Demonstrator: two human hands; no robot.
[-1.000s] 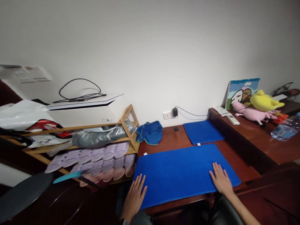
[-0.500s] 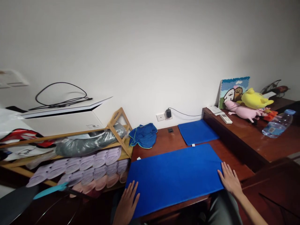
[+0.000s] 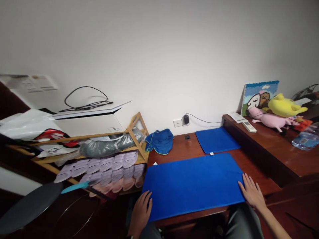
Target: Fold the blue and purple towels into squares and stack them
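Mat (image 3: 191,184) beside slipper rack (image 3: 109,159).

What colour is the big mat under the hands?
The big mat is plain bright blue, shown best in the head view.

I saw the mat (image 3: 191,184), a bright blue rectangle with a soft, fuzzy face, lying flat and unfolded on the dark red wooden ledge. Its long sides ran roughly from 9 o'clock to 3 o'clock, with the near edge reaching the ledge's front. It lay smooth, without wrinkles. The near corner at 8 o'clock and the corner at 4 o'clock each sat under the fingers of a hand.
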